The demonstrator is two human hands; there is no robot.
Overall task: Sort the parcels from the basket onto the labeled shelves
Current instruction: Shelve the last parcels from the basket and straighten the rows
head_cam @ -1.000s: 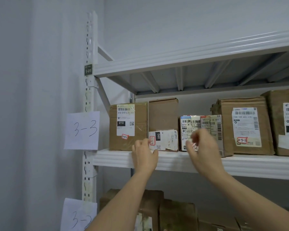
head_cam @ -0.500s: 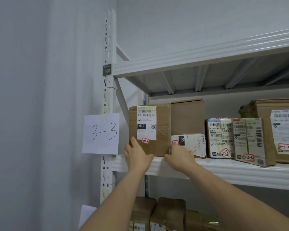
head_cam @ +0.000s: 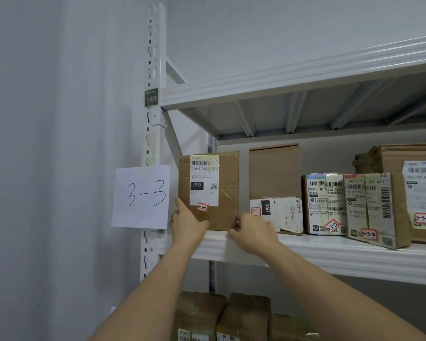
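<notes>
parcel storeroom (labeled shelves)

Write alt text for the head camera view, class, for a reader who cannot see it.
Two bare hands, left hand and right hand, hold the lower corners of a brown parcel tagged 3-3-1 at the left end of a white shelf. A paper sign reads 3-3; more parcels stand to the right.
</notes>
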